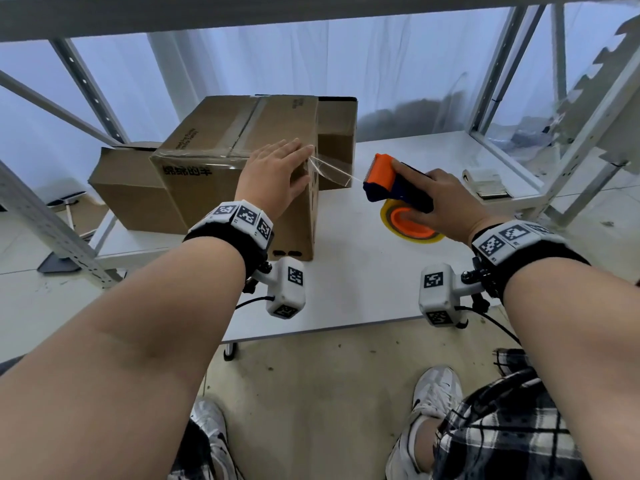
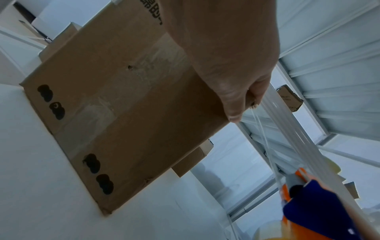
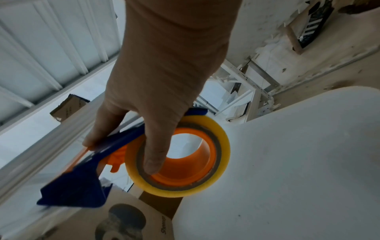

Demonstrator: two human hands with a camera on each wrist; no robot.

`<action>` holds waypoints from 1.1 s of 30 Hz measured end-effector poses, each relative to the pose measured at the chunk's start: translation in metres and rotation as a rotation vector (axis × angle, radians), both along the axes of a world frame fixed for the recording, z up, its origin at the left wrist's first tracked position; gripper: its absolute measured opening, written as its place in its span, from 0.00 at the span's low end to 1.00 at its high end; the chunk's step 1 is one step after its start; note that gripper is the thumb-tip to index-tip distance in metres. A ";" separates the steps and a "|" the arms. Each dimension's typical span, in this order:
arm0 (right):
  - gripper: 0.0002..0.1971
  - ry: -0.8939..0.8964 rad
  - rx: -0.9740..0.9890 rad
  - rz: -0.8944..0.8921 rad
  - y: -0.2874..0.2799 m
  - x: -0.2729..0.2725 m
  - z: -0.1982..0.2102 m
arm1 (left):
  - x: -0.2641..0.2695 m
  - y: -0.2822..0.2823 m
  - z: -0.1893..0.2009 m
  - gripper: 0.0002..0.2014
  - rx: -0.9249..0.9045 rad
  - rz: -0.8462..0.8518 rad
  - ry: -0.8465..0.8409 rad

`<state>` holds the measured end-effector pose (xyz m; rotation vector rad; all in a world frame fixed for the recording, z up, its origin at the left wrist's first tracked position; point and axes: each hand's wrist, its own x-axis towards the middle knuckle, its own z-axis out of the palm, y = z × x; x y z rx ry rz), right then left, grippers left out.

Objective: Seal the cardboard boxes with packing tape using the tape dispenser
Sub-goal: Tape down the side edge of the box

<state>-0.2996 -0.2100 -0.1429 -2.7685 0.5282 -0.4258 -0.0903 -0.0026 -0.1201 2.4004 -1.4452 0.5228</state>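
Observation:
A tall cardboard box (image 1: 221, 150) stands on the white table (image 1: 346, 289), with clear tape along its top seam. My left hand (image 1: 298, 161) lies flat on the box's top right edge, fingers straight, pressing the tape end there. In the left wrist view the left hand (image 2: 242, 104) sits at the box (image 2: 123, 105) corner. A strand of clear tape (image 1: 332, 171) runs from that corner to the blue and orange tape dispenser (image 1: 391, 178). My right hand (image 1: 415, 181) grips the dispenser (image 3: 82, 186) just right of the box, thumb in the yellow tape roll (image 3: 222, 146).
A second cardboard box (image 1: 337, 133) stands right behind the tall one, and a lower box (image 1: 128, 188) lies at its left. A small flat pack (image 1: 485, 183) rests at the table's right end. Metal shelf uprights (image 1: 498, 64) frame the table.

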 end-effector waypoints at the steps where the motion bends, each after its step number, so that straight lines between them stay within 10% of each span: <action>1: 0.44 0.013 -0.002 -0.003 0.003 0.001 -0.003 | -0.001 0.000 0.000 0.25 -0.009 0.004 0.009; 13: 0.31 0.421 -0.396 -0.059 0.001 0.006 0.036 | 0.004 0.001 -0.002 0.26 -0.012 -0.008 -0.004; 33: 0.25 0.747 -0.307 -0.188 0.060 0.097 0.059 | 0.000 -0.005 -0.003 0.25 0.002 -0.010 -0.024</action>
